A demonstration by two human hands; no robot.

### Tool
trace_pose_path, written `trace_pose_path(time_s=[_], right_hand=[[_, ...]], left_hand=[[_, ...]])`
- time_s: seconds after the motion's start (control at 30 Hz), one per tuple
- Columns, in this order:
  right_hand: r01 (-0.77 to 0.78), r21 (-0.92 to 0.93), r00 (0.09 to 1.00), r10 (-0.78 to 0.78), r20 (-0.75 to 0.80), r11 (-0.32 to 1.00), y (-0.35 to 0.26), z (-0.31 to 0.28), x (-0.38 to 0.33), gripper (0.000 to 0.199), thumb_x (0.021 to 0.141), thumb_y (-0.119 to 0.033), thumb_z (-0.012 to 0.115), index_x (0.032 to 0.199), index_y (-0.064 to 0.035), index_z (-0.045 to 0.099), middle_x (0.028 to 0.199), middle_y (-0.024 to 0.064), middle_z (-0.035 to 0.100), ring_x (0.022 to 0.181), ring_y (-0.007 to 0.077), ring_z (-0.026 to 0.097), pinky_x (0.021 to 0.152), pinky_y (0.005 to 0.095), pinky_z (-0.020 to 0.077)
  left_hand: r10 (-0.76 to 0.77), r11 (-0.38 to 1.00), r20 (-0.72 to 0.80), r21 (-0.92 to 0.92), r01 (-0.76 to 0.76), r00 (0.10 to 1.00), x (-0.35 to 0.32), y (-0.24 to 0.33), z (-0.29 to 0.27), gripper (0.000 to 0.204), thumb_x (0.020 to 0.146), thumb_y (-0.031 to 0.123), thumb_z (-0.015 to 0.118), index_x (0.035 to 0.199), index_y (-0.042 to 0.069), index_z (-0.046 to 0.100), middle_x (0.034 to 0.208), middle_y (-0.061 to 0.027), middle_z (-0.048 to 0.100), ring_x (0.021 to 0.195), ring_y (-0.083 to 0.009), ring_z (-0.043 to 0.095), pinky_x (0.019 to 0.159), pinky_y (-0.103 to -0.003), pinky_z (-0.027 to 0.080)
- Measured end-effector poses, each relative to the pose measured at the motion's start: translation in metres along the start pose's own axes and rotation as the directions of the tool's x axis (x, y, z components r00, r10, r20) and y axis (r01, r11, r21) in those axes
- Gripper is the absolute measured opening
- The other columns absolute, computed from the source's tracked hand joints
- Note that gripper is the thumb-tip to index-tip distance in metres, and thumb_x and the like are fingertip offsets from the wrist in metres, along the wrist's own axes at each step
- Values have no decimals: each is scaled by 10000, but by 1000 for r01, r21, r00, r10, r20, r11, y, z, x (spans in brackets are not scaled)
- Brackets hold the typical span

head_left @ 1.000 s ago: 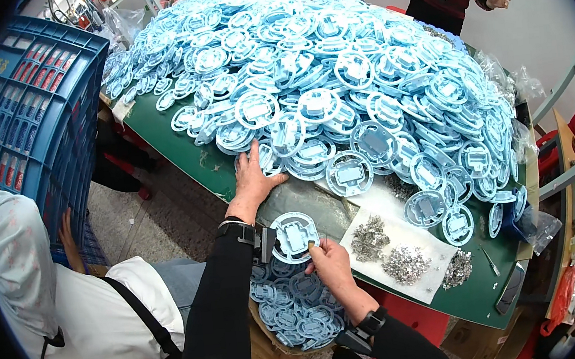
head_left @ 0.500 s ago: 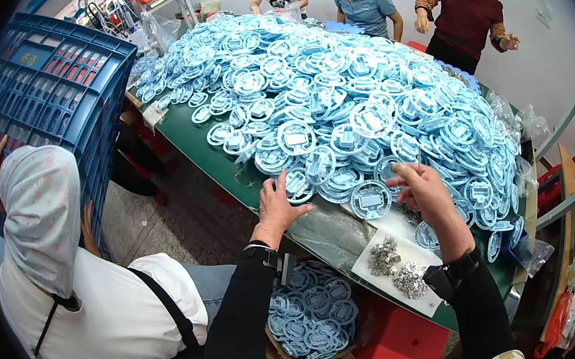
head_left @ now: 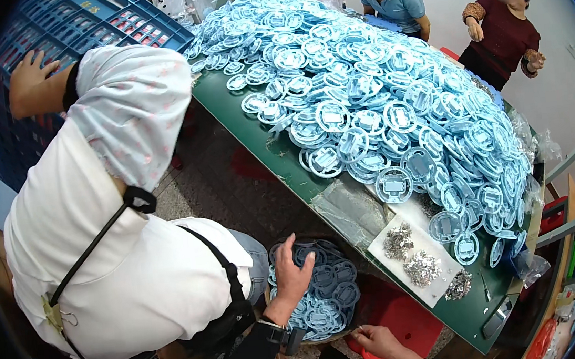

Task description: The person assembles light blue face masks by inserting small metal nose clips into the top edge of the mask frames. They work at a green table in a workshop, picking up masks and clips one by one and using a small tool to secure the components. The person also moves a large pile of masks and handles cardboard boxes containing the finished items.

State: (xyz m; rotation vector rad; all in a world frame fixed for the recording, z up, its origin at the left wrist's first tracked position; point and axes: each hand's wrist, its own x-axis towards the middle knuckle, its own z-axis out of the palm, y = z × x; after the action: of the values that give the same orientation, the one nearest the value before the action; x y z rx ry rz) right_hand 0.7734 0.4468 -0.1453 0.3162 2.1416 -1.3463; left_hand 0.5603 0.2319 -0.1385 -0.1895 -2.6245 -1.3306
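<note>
The discs [head_left: 323,314] closest to me lay in a bin [head_left: 335,337], tipped at all angles, just below and to the right of my left hand [head_left: 291,276]. That hand was over the bin's left side, its fingers parted and thumb out, wrapped round nothing that I could see; I couldn't tell whether they touched the discs beneath. My right hand [head_left: 383,345] was just past the bin's near right side, thumb and forefinger drawn together; whether they pinched anything, I couldn't tell.

As I judged it, each disc handled best with a light hold on the rim, set down flat rather than dropped, since the cut-out rings looked apt to hook one another.

Beyond my fingers ran the edge of the green table [head_left: 238,136], with a grey sheet [head_left: 349,205] at its border and a big heap [head_left: 362,89] of paler discs behind. To the right lay a white paper [head_left: 430,292] with metal bits [head_left: 422,268], a thin tool [head_left: 485,288] and a phone [head_left: 498,318].

The room to move looked tight: a red stool [head_left: 411,309] stood just behind my right fingers, and a co-worker [head_left: 116,265] in white crowded my left, one arm against a blue crate [head_left: 99,24].
</note>
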Motion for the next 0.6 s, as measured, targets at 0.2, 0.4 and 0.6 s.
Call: trace_pose_path(time_s=[0.2, 0.4, 0.6], right_hand=[[79, -304, 997, -67, 47, 950, 16, 46, -26, 309, 944, -326, 647, 1120, -82, 713, 897, 220, 723, 863, 415, 699, 753, 492, 556], [128, -346, 965, -198, -173, 929, 13, 62, -37, 258, 921, -295, 670, 1064, -86, 719, 888, 223, 714, 865, 413, 699, 745, 507, 561], [113, -414, 964, -200, -173, 903, 26, 106, -89, 209, 936, -191, 673, 1057, -26, 717, 852, 213, 722, 799, 343, 733, 696, 421, 565]], left_hand=[[-240, 971, 313, 58, 234, 919, -177, -49, -35, 471, 901, 239, 729, 1308, 45, 592, 1227, -216, 610, 1174, -409, 567, 990, -500, 468], [-398, 916, 711, 277, 290, 579, -326, -117, -102, 472, 915, 356, 702, 1289, 73, 645, 1244, -194, 653, 1159, -370, 625, 971, -458, 510], [-629, 776, 504, 366, 513, 592, -372, -131, -226, 475, 905, 331, 704, 1289, 54, 651, 1159, -197, 711, 1072, -342, 688, 900, -449, 554]])
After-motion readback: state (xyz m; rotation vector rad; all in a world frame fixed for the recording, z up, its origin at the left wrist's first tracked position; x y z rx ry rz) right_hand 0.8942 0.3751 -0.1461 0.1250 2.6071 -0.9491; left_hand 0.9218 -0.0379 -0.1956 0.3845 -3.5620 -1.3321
